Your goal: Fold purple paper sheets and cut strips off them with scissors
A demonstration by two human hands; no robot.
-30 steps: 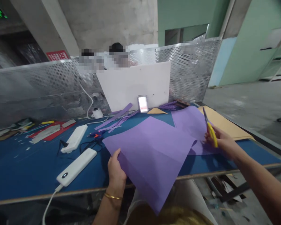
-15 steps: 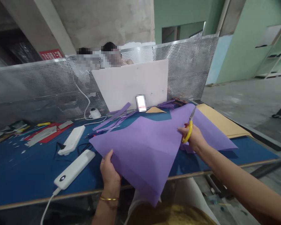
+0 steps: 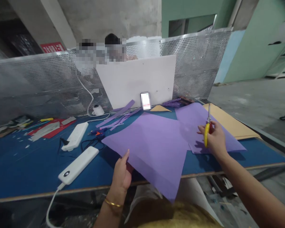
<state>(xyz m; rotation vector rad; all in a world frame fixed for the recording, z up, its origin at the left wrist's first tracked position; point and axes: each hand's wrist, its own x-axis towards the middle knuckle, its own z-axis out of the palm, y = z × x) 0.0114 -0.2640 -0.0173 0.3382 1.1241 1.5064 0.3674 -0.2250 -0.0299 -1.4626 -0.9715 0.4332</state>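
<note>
A large purple paper sheet [image 3: 154,142] slopes over the table's front edge, its near corner hanging above the lap. My left hand [image 3: 122,172] pinches its left edge, thumb on top and fingers hidden beneath. In my right hand [image 3: 215,139] are scissors [image 3: 207,131] with yellow handles, blades pointing up and away. That hand is over a second purple sheet [image 3: 192,117], which lies to the right and partly beneath tan sheets' left side or over it; the overlap is hard to read.
Tan sheets [image 3: 237,123] lie at the table's right. Purple strips [image 3: 118,115] and a lit phone [image 3: 145,101] are at the back, before a white board [image 3: 137,79]. Two white power strips [image 3: 78,166] with cables lie left, near red and grey scraps [image 3: 47,130].
My right hand has moved right with the scissors, away from the front sheet, and the blades now point more upright. My left hand and the front sheet have shifted right in view.
</note>
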